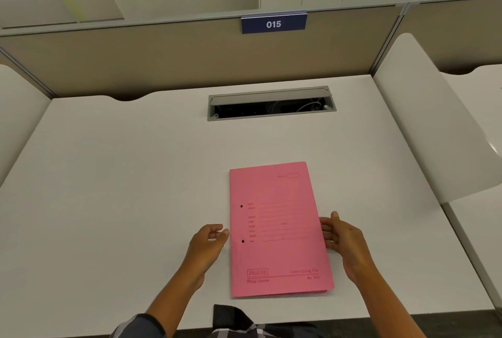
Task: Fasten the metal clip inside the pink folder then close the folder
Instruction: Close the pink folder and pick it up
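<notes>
One pink folder [279,229] lies closed on one white table [135,174]. Its front cover shows two small dark punch holes: one upper hole [241,206] and one lower hole [242,241], both near the left edge. Two hands are in view, one left hand [207,242] and one right hand [343,239], each bare. The table has one open cable hatch [271,104] set into its surface. One blue number sign [273,24] hangs on the partition behind, reading 015. Two white side panels stand at the table's ends, one on the left [16,112] and one on the right [423,120].
</notes>
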A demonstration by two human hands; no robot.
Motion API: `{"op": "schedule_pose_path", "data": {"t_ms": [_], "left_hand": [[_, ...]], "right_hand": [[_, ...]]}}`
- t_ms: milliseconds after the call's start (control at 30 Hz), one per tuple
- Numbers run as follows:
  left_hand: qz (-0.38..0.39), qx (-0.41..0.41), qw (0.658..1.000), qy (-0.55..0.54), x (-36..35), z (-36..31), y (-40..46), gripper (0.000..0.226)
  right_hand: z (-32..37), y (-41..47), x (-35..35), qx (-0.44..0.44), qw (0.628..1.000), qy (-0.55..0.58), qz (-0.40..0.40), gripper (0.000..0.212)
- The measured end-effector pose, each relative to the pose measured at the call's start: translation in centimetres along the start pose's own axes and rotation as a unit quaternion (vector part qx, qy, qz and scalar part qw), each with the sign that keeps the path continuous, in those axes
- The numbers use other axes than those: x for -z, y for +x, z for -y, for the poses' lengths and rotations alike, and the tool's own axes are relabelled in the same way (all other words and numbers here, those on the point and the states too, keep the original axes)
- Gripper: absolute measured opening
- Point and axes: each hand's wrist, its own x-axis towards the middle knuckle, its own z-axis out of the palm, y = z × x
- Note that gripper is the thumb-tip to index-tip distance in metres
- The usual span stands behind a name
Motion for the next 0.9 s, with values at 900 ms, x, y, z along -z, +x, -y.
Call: {"op": "schedule_pose_path", "data": {"t_ms": [900], "left_hand": [[-0.02, 0.04, 0.987, -0.157, -4.5, 0.4, 2.0, 0.01]], "right_hand": [[-2.1, 0.7, -1.8, 0.126, 0.893, -0.405, -0.148, 0.013]]}}
